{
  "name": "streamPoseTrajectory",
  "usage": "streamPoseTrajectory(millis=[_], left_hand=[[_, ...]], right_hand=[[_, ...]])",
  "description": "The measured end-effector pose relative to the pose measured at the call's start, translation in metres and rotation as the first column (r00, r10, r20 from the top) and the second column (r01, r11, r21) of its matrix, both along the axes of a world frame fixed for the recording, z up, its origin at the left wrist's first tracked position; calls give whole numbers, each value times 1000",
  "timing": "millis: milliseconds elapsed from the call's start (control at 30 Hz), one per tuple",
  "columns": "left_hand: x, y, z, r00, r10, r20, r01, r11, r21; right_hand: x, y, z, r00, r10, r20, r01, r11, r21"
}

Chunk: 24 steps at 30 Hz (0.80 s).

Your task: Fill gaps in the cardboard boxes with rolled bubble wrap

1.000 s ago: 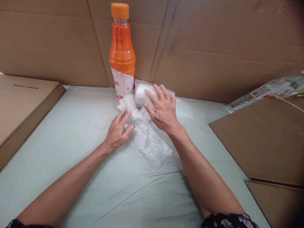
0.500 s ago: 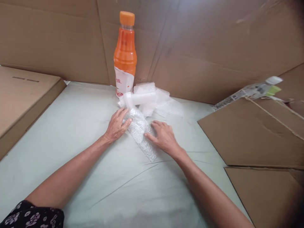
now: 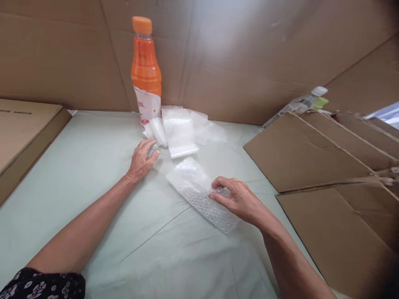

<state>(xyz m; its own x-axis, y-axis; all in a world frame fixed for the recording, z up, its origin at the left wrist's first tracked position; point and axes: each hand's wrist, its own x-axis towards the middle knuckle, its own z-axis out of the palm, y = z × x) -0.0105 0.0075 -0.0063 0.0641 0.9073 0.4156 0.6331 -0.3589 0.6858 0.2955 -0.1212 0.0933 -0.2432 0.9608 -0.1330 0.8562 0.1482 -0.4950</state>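
Observation:
A flat bubble wrap bag (image 3: 196,187) lies slantwise on the cloth between my hands. My right hand (image 3: 238,199) is over its right side, thumb and forefinger curled in on the edge, gripping it. To the left, my left hand (image 3: 141,160) rests open with bent fingers, apart from this bag. Its fingertips are near a small rolled piece of clear plastic (image 3: 158,131). Behind lie several more bubble wrap pieces (image 3: 179,133) in a loose overlapping pile.
An orange bottle (image 3: 146,70) stands upright behind the pile, close to a cardboard wall (image 3: 218,62). A flat carton (image 3: 31,128) is at left. On the right are a cardboard box with flaps (image 3: 311,153) and a leaning clear bottle (image 3: 299,104). Pale green cloth (image 3: 102,145) covers the surface.
The bubble wrap bag has come away from the pile, moving right and nearer with my right hand. My left hand has let it go. The view has swung slightly right.

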Motion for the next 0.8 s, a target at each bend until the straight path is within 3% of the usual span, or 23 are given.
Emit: streamPoseTrajectory(millis=[200,333,400,500,600,733,800], left_hand=[[-3,-6,3,998,1,-58,1,999,46],[6,-17,12,994,69,-84,-56,987,149],[23,-28,23,991,43,-128,-16,978,207],[75,-55,46,973,-159,-169,196,953,231],[156,-90,68,902,-411,-130,426,896,125],[275,-129,81,758,-644,101,651,758,-51],[324,-141,81,690,-674,262,714,695,-92]], right_hand=[[23,-35,15,974,-74,-213,86,995,49],[46,-61,27,965,-23,-262,10,999,-51],[60,-83,28,968,-35,-249,18,997,-74],[84,-131,17,953,-169,-251,160,985,-57],[111,-196,-3,898,-372,-234,377,926,-26],[144,-284,-31,744,-638,-197,666,734,137],[155,-310,-40,666,-716,-206,744,621,246]])
